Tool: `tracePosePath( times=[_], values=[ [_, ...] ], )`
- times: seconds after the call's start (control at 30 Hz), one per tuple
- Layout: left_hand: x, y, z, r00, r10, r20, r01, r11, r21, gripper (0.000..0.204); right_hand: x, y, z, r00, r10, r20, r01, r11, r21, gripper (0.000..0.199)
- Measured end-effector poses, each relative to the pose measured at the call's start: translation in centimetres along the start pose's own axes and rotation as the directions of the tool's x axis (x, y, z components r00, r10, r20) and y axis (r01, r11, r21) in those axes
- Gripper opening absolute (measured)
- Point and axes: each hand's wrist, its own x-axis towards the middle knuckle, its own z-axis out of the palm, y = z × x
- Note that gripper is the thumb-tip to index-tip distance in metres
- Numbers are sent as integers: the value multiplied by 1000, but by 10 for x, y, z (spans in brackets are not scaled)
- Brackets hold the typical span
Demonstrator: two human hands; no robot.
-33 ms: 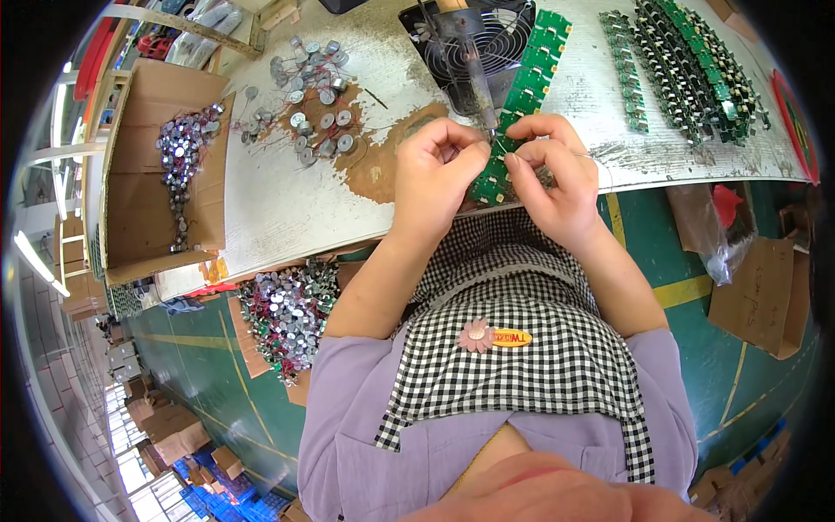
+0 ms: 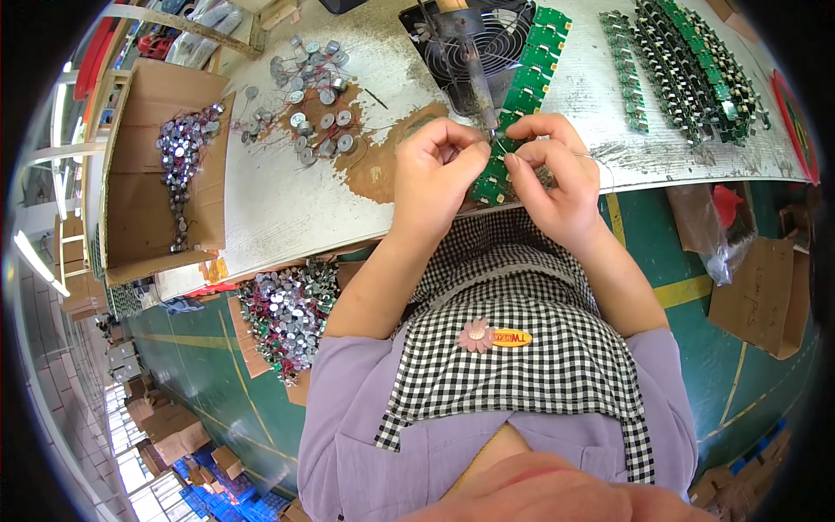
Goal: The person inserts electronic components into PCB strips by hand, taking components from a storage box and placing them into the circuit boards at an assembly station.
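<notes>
A long strip of green circuit boards (image 2: 534, 76) lies slanting across the bench in front of me, its near end under my fingers. Over it, a soldering iron (image 2: 477, 78) points down, its tip between my two hands. My left hand (image 2: 437, 174) is closed in a pinch left of the tip; what its fingers hold is hidden. On the other side, my right hand (image 2: 561, 174) pinches a thin wire (image 2: 606, 168), which trails out past its knuckles. Its fingertips are close above the strip and the iron's tip.
A black fan (image 2: 504, 39) stands behind the iron. Small round motors (image 2: 326, 120) with red wires lie left on the worn bench. More fill a cardboard box (image 2: 130, 204) and a pile (image 2: 291, 313) below the edge. Stacked board strips (image 2: 696, 70) lie at right.
The circuit board strip has shifted very slightly away from me. Both hands and the iron are in almost the same place.
</notes>
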Motion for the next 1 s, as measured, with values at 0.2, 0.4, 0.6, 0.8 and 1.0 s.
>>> tracePosePath(
  times=[0.2, 0.4, 0.6, 0.8, 1.0],
  values=[
    [-5, -7, -6, 1000, 17, 23, -21, 987, 160, 6, -7, -1, 2, 1000, 5, 3, -5, 1000, 2, 10],
    [-10, -9, -3, 992, 120, 41, -126, 960, 249, 8, -10, -1, -3, 994, 64, -89, -65, 998, -5, 8],
    [5, 17, -36, 945, 292, 148, -327, 845, 423, 23, -10, 8, -8, 948, 278, -153, -232, 936, 266, 8],
    [41, 49, -136, 708, 670, -224, -257, 540, 802, 15, -18, 15, -2, 939, 324, -116, -274, 908, 317, 9],
    [65, 43, -190, 825, 557, -97, -28, 211, 977, 14, -17, 16, -1, 937, 333, -102, -289, 908, 305, 9]
  ],
)
